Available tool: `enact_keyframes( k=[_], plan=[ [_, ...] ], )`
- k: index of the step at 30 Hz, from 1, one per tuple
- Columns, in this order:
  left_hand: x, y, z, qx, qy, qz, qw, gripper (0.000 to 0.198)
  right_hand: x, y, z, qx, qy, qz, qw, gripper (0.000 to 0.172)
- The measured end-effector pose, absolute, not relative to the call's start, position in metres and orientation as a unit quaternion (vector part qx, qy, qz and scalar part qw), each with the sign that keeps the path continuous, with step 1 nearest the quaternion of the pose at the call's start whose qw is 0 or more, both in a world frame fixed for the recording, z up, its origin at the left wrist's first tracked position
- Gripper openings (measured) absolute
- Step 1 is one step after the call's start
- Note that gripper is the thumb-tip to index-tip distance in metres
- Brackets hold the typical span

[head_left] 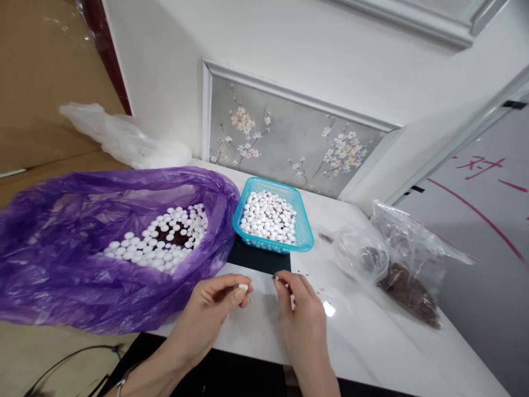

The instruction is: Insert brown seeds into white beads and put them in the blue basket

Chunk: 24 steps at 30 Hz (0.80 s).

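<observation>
Close together, two bare hands are over the shiny white table (248,320). The left hand (212,300) has its thumb and pointing finger closed on a small, smooth white piece (243,286). The right hand (303,311) pinches a tiny dark bit with some white on it (275,278) between its thumb and finger. That bit is too small to tell what it is. The two hands do not touch each other.

Just past them sits a light blue plastic basket with little holes (306,226). It holds lots of round white pieces (266,218), with brown bits showing between them. Beside it, on the left, a big, crinkly purple plastic bag (37,264) lies wide open. More round white pieces (136,251) are inside, around a patch of dark brown bits (176,236).

Over on the right there is a round, clear plastic tub (351,253). Next to it, a see-through plastic bag (407,237) has brown stuff (413,295) in the bottom. A few tiny crumbs are on the table near the right hand.
</observation>
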<state>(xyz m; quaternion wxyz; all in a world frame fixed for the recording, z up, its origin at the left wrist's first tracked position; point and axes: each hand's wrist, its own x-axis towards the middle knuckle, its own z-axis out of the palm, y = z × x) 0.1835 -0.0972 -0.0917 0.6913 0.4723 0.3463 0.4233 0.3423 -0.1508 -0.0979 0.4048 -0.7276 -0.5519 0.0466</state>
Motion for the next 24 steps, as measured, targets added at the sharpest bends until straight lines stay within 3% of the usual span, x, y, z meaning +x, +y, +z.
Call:
enact_keyframes(
  k=[4,10,14,17,21,24],
  plan=[
    [0.184,-0.098,-0.088,0.438,0.362,0.431,0.701,0.013,0.354,-0.136,-0.097,-0.771,-0.587,-0.023,0.245,0.014],
    [0.204,-0.077,-0.051,0.538,0.39,0.42,0.618,0.027,0.351,-0.133,-0.104,-0.764,-0.599,-0.043,0.235,0.018],
    [0.235,-0.057,-0.027,0.585,0.302,0.45,0.604,0.052,0.347,-0.139,-0.111,-0.74,-0.617,-0.051,0.261,0.02],
    [0.249,-0.051,-0.023,0.597,0.272,0.447,0.608,0.063,0.34,-0.146,-0.117,-0.721,-0.607,-0.045,0.331,0.02],
    [0.233,-0.044,-0.024,0.657,0.298,0.446,0.53,0.055,0.332,-0.154,-0.119,-0.702,-0.546,0.034,0.456,0.018],
    [0.196,-0.033,-0.019,0.701,0.345,0.435,0.447,0.038,0.331,-0.156,-0.119,-0.708,-0.517,0.072,0.476,0.019]
  ],
)
